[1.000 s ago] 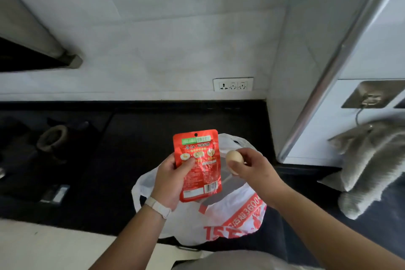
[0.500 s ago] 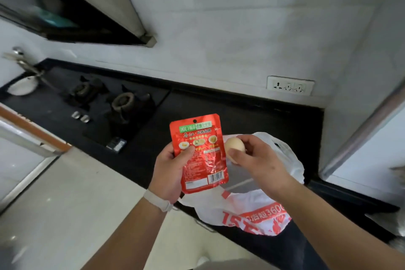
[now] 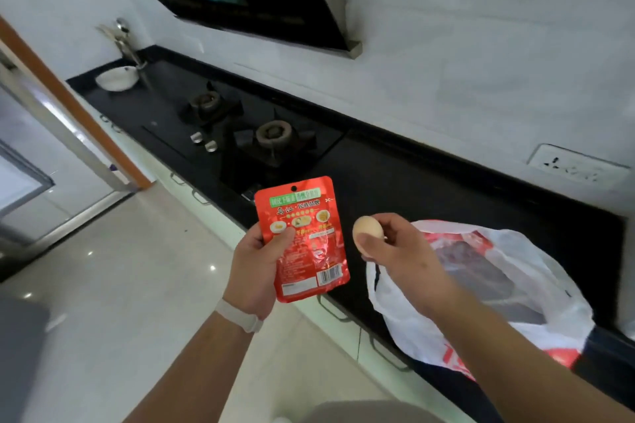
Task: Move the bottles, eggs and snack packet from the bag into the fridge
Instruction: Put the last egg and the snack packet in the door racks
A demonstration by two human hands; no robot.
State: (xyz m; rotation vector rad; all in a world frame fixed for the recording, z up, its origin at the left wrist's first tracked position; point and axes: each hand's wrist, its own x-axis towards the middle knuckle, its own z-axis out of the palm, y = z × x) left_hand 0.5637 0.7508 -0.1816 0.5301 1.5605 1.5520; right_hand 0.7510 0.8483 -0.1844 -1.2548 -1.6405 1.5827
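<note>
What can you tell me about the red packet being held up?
The snack packet is a flat, glossy red pouch, foil-like and slightly crinkled. It has a round hang hole at the top, a green label strip, white characters, small food pictures and a barcode at the lower right. It is held upright in the air, front to the camera, leaning slightly. The left hand grips its left edge, thumb across the front. The egg beside it does not touch it.
</note>
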